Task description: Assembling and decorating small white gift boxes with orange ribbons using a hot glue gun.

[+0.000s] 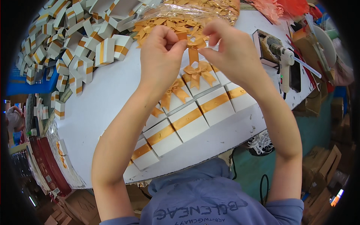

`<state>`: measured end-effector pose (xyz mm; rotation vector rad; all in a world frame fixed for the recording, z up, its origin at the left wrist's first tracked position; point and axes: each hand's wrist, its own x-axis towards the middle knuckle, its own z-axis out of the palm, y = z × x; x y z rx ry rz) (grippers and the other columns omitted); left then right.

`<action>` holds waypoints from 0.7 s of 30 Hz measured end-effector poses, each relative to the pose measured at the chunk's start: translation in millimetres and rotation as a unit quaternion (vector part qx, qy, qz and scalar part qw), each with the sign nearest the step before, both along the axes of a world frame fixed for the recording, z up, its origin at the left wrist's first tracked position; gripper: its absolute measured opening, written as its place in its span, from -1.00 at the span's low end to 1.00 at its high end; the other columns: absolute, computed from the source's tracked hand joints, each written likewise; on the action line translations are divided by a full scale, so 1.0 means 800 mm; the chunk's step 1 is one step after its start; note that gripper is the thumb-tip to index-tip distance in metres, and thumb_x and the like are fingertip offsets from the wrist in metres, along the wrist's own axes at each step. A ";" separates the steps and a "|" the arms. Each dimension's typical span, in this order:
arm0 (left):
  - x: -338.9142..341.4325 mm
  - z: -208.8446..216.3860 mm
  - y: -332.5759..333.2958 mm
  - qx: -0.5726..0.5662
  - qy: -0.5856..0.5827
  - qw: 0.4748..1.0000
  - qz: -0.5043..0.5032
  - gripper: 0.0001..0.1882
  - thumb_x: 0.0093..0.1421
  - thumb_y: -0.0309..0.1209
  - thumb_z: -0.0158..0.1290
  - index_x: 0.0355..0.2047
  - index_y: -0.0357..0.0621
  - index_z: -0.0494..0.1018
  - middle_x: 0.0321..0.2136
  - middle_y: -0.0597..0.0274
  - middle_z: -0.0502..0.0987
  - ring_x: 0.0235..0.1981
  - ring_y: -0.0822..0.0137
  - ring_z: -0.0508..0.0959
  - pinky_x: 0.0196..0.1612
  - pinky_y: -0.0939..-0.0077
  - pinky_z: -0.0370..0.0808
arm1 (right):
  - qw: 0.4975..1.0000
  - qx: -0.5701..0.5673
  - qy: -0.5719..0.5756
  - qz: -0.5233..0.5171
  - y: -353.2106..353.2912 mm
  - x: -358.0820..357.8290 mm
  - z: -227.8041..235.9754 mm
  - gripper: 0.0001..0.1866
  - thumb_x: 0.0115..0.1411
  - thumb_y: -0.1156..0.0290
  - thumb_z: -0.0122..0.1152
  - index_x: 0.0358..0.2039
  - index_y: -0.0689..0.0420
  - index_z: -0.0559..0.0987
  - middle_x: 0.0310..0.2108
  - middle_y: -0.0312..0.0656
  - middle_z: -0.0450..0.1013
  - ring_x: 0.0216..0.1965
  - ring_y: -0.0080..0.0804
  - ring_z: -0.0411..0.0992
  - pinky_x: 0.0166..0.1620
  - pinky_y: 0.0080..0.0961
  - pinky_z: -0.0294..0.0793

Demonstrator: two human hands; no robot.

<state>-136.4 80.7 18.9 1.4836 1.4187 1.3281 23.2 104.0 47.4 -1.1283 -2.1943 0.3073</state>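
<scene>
My left hand pinches the left side of a gold ribbon bow between thumb and fingertips. Curled at the bow's right side, my right hand has its thumb and fingers at the loop. A ribbon tail hangs down between the hands. Just below lie rows of white boxes with gold bands; one carries a finished gold bow, and another gold bow sits to its left. The nearest row includes a white box with a flat gold band and small clear dots on the bands.
A heap of white boxes with gold bands covers the far left, partly over a blue crate. Loose gold bows spill from clear plastic at the back. A glue gun and a dark phone lie at the right.
</scene>
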 end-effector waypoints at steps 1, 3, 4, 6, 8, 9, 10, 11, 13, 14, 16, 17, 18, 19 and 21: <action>0.007 0.001 -0.003 -0.005 -0.068 0.998 0.012 -0.85 0.07 -0.56 0.03 -0.48 -0.20 0.24 -0.55 0.33 0.40 -0.61 0.58 0.34 -0.53 0.69 0.31 | 1.000 0.002 0.000 -0.004 -0.003 0.008 -0.009 -0.72 -0.07 0.40 0.23 -0.34 0.25 0.47 -0.56 -0.12 0.46 -0.50 -0.25 0.47 -0.44 -0.38 0.45; 0.028 0.004 -0.011 -0.013 -0.136 0.990 0.020 -0.84 0.09 -0.57 0.01 -0.50 -0.20 0.22 -0.57 0.35 0.39 -0.59 0.61 0.36 -0.53 0.72 0.32 | 0.914 -0.307 0.267 -0.014 -0.010 0.024 -0.025 -0.71 0.04 0.34 0.20 -0.33 0.28 0.43 -0.59 -0.25 0.42 -0.58 -0.52 0.38 -0.53 -0.61 0.36; 0.040 0.005 -0.015 -0.028 -0.166 0.986 0.008 -0.87 0.10 -0.59 -0.01 -0.49 -0.23 0.24 -0.56 0.33 0.40 -0.58 0.60 0.39 -0.53 0.73 0.35 | 0.914 -0.306 0.267 -0.018 -0.014 0.032 -0.028 -0.71 0.04 0.34 0.20 -0.33 0.28 0.43 -0.59 -0.25 0.42 -0.58 -0.52 0.38 -0.53 -0.61 0.36; 0.057 0.005 -0.018 -0.044 -0.194 0.980 -0.007 -0.91 0.11 -0.60 -0.03 -0.48 -0.25 0.27 -0.54 0.32 0.41 -0.57 0.60 0.42 -0.52 0.74 0.38 | 0.833 -0.443 0.333 -0.003 -0.022 0.036 -0.025 -0.73 0.12 0.28 0.17 -0.30 0.21 0.42 -0.54 -0.40 0.38 -0.64 -0.78 0.21 -0.61 -0.82 0.15; 0.069 0.002 -0.019 -0.057 -0.179 0.982 -0.029 -0.96 0.12 -0.59 -0.05 -0.38 -0.31 0.36 -0.49 0.27 0.45 -0.54 0.58 0.47 -0.49 0.73 0.44 | 0.833 -0.414 0.366 -0.028 -0.013 0.042 -0.033 -0.76 0.10 0.31 0.18 -0.32 0.18 0.43 -0.56 -0.40 0.37 -0.67 -0.83 0.15 -0.63 -0.86 0.05; 0.073 -0.005 -0.016 -0.060 -0.171 0.982 -0.044 -0.82 0.11 -0.60 -0.07 -0.26 -0.34 0.42 -0.40 0.15 0.50 -0.49 0.46 0.51 -0.42 0.64 0.46 | 0.837 -0.410 0.363 -0.024 -0.006 0.052 -0.035 -0.78 0.10 0.32 0.18 -0.32 0.19 0.43 -0.58 -0.41 0.36 -0.68 -0.82 0.15 -0.64 -0.86 0.06; 0.074 -0.010 -0.016 -0.061 -0.171 0.982 -0.047 -0.82 0.11 -0.60 -0.07 -0.26 -0.34 0.42 -0.40 0.15 0.50 -0.49 0.46 0.51 -0.42 0.64 0.46 | 0.841 -0.405 0.359 -0.019 -0.001 0.061 -0.037 -0.79 0.10 0.34 0.18 -0.33 0.19 0.44 -0.59 -0.41 0.35 -0.69 -0.81 0.14 -0.64 -0.85 0.06; 0.074 -0.015 -0.015 -0.047 -0.043 0.996 -0.065 -0.80 0.10 -0.59 -0.04 -0.22 -0.31 0.44 -0.37 0.19 0.49 -0.52 0.51 0.49 -0.45 0.67 0.45 | 0.854 -0.395 0.339 -0.019 0.004 0.069 -0.040 -0.84 0.09 0.37 0.18 -0.40 0.19 0.46 -0.63 -0.41 0.35 -0.68 -0.81 0.16 -0.64 -0.84 0.06; 0.076 -0.029 -0.013 -0.019 0.101 0.991 -0.090 -0.73 0.07 -0.60 0.00 -0.18 -0.28 0.46 -0.30 0.21 0.49 -0.52 0.54 0.47 -0.44 0.65 0.42 | 0.888 -0.376 0.264 -0.031 0.012 0.083 -0.047 -0.84 0.09 0.37 0.18 -0.44 0.20 0.47 -0.64 -0.41 0.36 -0.67 -0.81 0.18 -0.63 -0.83 0.07; 0.078 -0.032 -0.014 -0.020 0.101 0.990 -0.092 -0.73 0.07 -0.60 0.00 -0.18 -0.28 0.46 -0.30 0.21 0.49 -0.52 0.54 0.47 -0.44 0.65 0.42 | 0.915 -0.355 0.186 -0.042 0.014 0.088 -0.052 -0.84 0.08 0.37 0.18 -0.47 0.20 0.47 -0.65 -0.40 0.37 -0.66 -0.80 0.20 -0.63 -0.82 0.08; 0.081 -0.035 -0.017 0.010 0.189 0.976 -0.110 -0.73 0.06 -0.59 0.01 -0.18 -0.31 0.45 -0.29 0.15 0.48 -0.50 0.47 0.48 -0.42 0.62 0.42 | 0.921 -0.349 0.167 -0.046 0.018 0.093 -0.059 -0.84 0.02 0.39 0.20 -0.52 0.23 0.50 -0.64 -0.32 0.41 -0.63 -0.72 0.29 -0.58 -0.74 0.20; 0.082 -0.035 -0.017 0.009 0.190 0.975 -0.111 -0.73 0.06 -0.59 0.01 -0.18 -0.31 0.45 -0.29 0.15 0.48 -0.50 0.47 0.48 -0.42 0.62 0.42 | 0.927 -0.341 0.146 -0.047 0.020 0.094 -0.063 -0.83 -0.03 0.41 0.21 -0.56 0.27 0.52 -0.63 -0.24 0.45 -0.59 -0.63 0.38 -0.53 -0.66 0.32; 0.083 -0.035 -0.017 0.008 0.215 0.970 -0.116 -0.73 0.05 -0.59 0.02 -0.19 -0.32 0.45 -0.28 0.13 0.47 -0.49 0.41 0.49 -0.41 0.61 0.43 | 0.927 -0.343 0.148 -0.048 0.020 0.094 -0.068 -0.83 -0.03 0.41 0.21 -0.56 0.27 0.52 -0.63 -0.24 0.45 -0.59 -0.63 0.38 -0.53 -0.66 0.32; 0.084 -0.036 -0.017 0.006 0.240 0.963 -0.121 -0.74 0.05 -0.58 0.03 -0.20 -0.32 0.44 -0.26 0.11 0.45 -0.48 0.35 0.49 -0.40 0.59 0.43 | 0.941 -0.309 0.130 -0.045 0.020 0.094 -0.073 -0.82 0.00 0.40 0.21 -0.55 0.27 0.50 -0.66 -0.29 0.42 -0.63 -0.67 0.32 -0.56 -0.69 0.27; 0.087 -0.039 -0.017 0.029 0.286 0.951 -0.117 -0.76 0.06 -0.55 0.04 -0.22 -0.31 0.45 -0.25 0.12 0.44 -0.41 0.31 0.48 -0.33 0.52 0.42 | 0.953 -0.277 0.113 -0.041 0.020 0.092 -0.077 -0.81 0.02 0.40 0.21 -0.54 0.28 0.48 -0.68 -0.35 0.40 -0.66 -0.71 0.27 -0.59 -0.73 0.21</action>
